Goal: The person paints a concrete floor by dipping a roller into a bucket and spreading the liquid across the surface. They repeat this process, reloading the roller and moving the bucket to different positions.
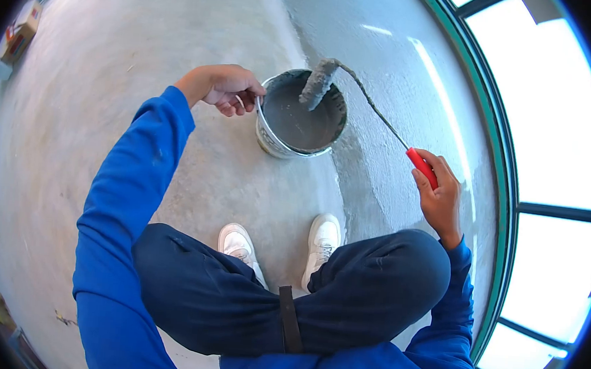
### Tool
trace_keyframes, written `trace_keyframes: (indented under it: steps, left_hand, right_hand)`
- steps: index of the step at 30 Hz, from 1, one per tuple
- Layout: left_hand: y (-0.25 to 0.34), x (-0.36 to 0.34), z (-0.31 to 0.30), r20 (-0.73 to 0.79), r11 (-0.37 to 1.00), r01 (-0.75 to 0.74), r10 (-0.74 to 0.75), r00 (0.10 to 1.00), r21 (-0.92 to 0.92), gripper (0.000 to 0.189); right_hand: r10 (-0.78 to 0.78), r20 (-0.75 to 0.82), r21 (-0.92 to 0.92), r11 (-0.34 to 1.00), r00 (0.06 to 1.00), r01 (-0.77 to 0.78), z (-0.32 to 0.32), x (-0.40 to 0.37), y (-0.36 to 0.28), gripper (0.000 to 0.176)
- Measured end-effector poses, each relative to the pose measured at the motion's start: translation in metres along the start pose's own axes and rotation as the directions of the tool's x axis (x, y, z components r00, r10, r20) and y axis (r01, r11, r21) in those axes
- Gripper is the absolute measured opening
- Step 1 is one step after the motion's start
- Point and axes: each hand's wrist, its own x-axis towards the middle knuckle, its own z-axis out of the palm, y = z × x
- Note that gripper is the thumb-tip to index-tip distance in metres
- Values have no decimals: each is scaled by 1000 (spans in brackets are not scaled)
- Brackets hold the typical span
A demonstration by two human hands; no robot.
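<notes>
A white bucket (276, 144) of grey liquid stands on the floor in front of my feet, its inner wall smeared dark. My left hand (230, 89) is at the bucket's left rim, its fingers curled round the rim or handle there. On the right, my right hand (439, 194) is closed round the red handle of a paint roller (318, 83). The roller's bent metal rod reaches left to the bucket, and its grey-coated sleeve is tilted over the bucket's opening.
Wet grey coating (384, 88) covers the floor on the right, beside a green window frame (509, 165). The paler floor (148, 37) lies to the left. Boxes (20, 31) stand at the far left edge. My white shoes (240, 246) are below the bucket.
</notes>
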Motion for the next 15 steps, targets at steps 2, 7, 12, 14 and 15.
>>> trace_keyframes:
  steps: [2, 7, 12, 14, 15]
  left_hand:
    - [1, -1, 4, -28, 1000, 1, -1, 1000, 1, 22]
    - [5, -15, 13, -100, 1000, 4, -7, 995, -27, 24]
    - [2, -25, 24, -157, 995, -11, -5, 988, -103, 26]
    - [7, -30, 25, -181, 995, 1, -19, 983, -98, 27]
    - [10, -32, 27, -185, 995, 9, -26, 982, -96, 27]
  right_hand:
    - [99, 28, 128, 987, 995, -102, 9, -15, 19, 26]
    - [266, 281, 340, 871, 922, -355, 11, -29, 41, 28]
    - [289, 513, 542, 621, 808, -567, 2, -28, 43, 32]
    - [271, 598, 569, 520, 755, -637, -2, -24, 44, 34]
    - [257, 644, 571, 465, 721, -676, -6, -22, 44, 35]
